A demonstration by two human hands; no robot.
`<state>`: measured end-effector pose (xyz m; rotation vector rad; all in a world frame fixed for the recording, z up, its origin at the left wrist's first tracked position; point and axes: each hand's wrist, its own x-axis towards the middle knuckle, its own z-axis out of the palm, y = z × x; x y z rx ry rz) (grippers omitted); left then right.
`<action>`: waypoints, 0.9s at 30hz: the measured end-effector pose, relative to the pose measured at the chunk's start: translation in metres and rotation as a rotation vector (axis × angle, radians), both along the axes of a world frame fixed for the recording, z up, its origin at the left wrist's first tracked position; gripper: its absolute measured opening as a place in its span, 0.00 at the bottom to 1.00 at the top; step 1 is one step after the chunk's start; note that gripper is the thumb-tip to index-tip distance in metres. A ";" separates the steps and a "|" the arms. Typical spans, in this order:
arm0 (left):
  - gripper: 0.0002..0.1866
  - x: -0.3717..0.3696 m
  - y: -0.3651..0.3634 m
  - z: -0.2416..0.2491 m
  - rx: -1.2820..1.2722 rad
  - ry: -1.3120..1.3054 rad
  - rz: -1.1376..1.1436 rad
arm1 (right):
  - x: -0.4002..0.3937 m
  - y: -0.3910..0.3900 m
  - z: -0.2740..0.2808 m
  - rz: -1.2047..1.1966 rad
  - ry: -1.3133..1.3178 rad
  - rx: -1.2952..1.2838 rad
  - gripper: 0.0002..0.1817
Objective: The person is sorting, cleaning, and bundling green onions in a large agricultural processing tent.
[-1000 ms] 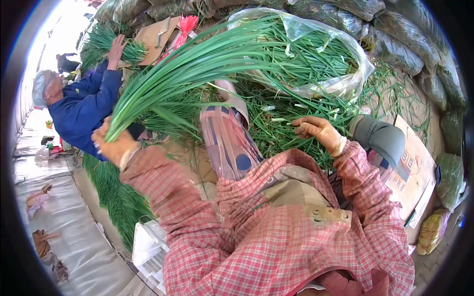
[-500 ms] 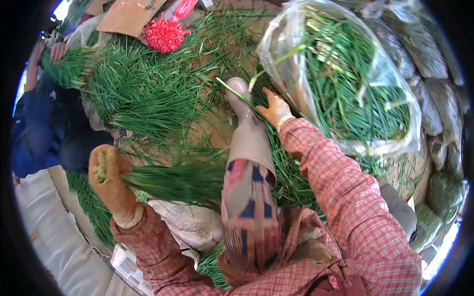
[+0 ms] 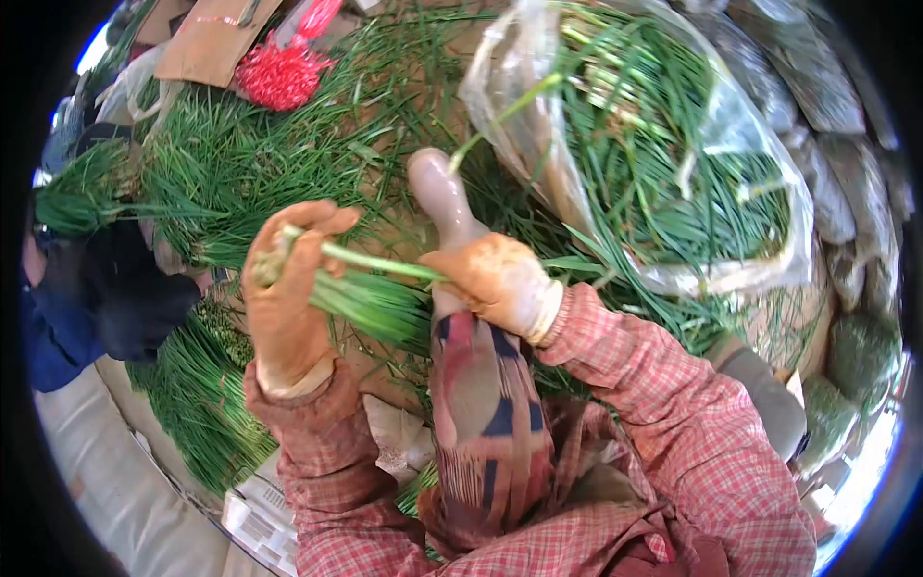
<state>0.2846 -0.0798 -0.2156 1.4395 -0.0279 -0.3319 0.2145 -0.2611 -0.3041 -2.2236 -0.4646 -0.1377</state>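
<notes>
My gloved left hand [image 3: 293, 288] is closed around the pale root ends of a bunch of chives [image 3: 380, 313], its long green leaves pointing right over my lap. A single thick, pale green stalk [image 3: 385, 264] runs from the top of that hand to my gloved right hand [image 3: 500, 279], whose fingers are closed on it. Part of the bunch's leaves passes out of sight beneath my right hand. Just beyond my hands is my pinkish boot [image 3: 447, 192], and below them lies a patterned cloth [image 3: 486, 413] over my leg.
At the right stands a clear plastic bag [image 3: 798, 231] filled with green stalks. Loose chives [image 3: 231, 163] cover the ground at the left, near a person in dark clothes [image 3: 144, 288]. Red plastic string [image 3: 284, 72] lies by cardboard [image 3: 212, 38]. Packed bags [image 3: 788, 67] line the far right.
My left hand has moved right and up with the bunch. My right hand came back from beside the plastic bag with the stalk, bringing it to the bunch. The view shifted slightly.
</notes>
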 end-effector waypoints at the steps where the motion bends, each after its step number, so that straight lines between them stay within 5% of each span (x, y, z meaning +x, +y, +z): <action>1: 0.14 -0.008 -0.001 0.016 -0.004 -0.113 -0.054 | -0.009 0.001 0.010 0.002 0.094 -0.035 0.12; 5: 0.09 -0.037 -0.005 0.081 0.148 -0.411 -0.078 | -0.045 0.001 0.032 -0.070 -0.039 0.239 0.18; 9: 0.09 -0.064 -0.008 0.122 0.203 -0.496 -0.039 | -0.101 0.000 0.024 -0.116 0.279 0.674 0.16; 10: 0.09 -0.066 -0.006 0.124 0.213 -0.493 -0.026 | -0.111 -0.002 0.017 -0.095 0.602 0.783 0.15; 13: 0.07 -0.061 -0.005 0.113 0.216 -0.470 0.058 | -0.122 0.015 0.003 0.006 0.296 0.704 0.13; 16: 0.05 -0.052 0.002 0.092 0.225 -0.403 0.059 | -0.123 0.022 -0.024 0.000 0.497 0.901 0.21; 18: 0.06 -0.047 0.004 0.081 0.277 -0.356 0.057 | -0.120 0.013 -0.041 -0.329 0.264 0.682 0.29; 20: 0.05 -0.041 0.008 0.071 0.349 -0.334 0.055 | -0.111 -0.015 -0.069 -0.499 0.373 0.755 0.26; 25: 0.06 -0.032 0.006 0.048 0.416 -0.306 0.063 | -0.142 -0.030 -0.103 0.303 0.133 -0.034 0.27; 27: 0.07 -0.028 0.005 0.044 0.415 -0.295 0.110 | -0.163 -0.012 -0.101 0.357 -0.052 -0.154 0.20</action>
